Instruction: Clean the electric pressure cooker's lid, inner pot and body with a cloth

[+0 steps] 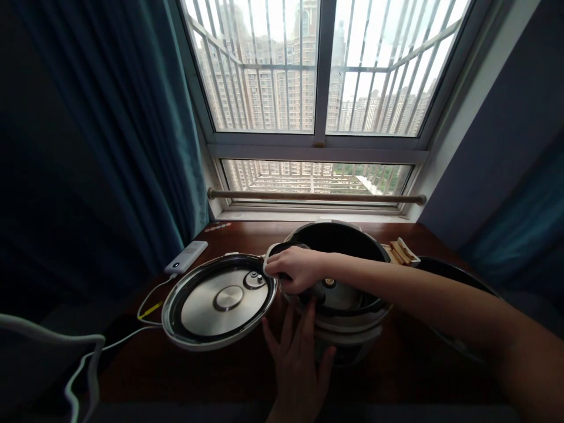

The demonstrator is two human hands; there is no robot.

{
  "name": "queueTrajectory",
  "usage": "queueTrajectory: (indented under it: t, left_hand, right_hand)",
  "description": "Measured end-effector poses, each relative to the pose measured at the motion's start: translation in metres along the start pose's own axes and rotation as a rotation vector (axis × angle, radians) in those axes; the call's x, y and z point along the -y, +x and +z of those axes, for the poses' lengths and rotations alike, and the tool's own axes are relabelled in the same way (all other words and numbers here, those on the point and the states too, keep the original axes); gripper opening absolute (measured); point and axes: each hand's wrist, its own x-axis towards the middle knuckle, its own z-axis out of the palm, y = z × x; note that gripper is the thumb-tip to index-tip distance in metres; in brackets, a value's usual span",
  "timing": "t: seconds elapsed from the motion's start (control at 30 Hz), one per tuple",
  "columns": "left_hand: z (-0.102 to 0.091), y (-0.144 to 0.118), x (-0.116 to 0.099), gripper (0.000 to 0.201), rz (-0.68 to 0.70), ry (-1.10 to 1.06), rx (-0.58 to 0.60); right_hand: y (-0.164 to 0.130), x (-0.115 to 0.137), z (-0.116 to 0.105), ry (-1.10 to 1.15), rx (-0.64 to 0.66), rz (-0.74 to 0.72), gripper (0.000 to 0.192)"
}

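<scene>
An electric cooker (352,338) with a dark inner pot (339,238) stands on the table, its top open. Tilted out to the left is its round lid (202,314), with the metal inner side facing up. My right hand (297,267) reaches across the pot to the lid-side rim, beside the hinge. Its fingers are closed there; what they grip is mostly hidden, with dark parts showing around them. My left hand (299,358) is spread, fingers stretched up against the cooker's shaded front left side.
A white power bank (187,257) with a white cable (147,294) lies left of the lid. Right of the cooker are a small holder with wooden-looking pieces (402,252) and a large dark round vessel (453,273). A barred window and blue curtain (132,117) stand behind.
</scene>
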Motion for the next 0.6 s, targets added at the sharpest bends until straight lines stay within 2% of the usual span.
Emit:
queueTrajectory:
  t: [0.17,0.37,0.5,0.6]
  left_hand:
    - [0.000,-0.002,0.005,0.063,0.064,0.051,0.033]
    - [-0.001,-0.003,0.005,0.063,0.061,0.064,0.065]
    - [-0.002,-0.003,0.004,0.062,0.064,0.078,0.071]
    - [-0.004,-0.002,0.003,0.061,0.062,0.075,0.071]
  right_hand:
    - [0.014,-0.004,0.001,-0.150,0.063,0.033,0.010]
    - [0.023,-0.039,0.004,-0.220,0.028,0.180,0.019]
    - [0.015,-0.072,-0.001,-0.268,0.041,0.385,0.026]
    - [0.000,-0.093,-0.008,-0.249,0.056,0.591,0.029]
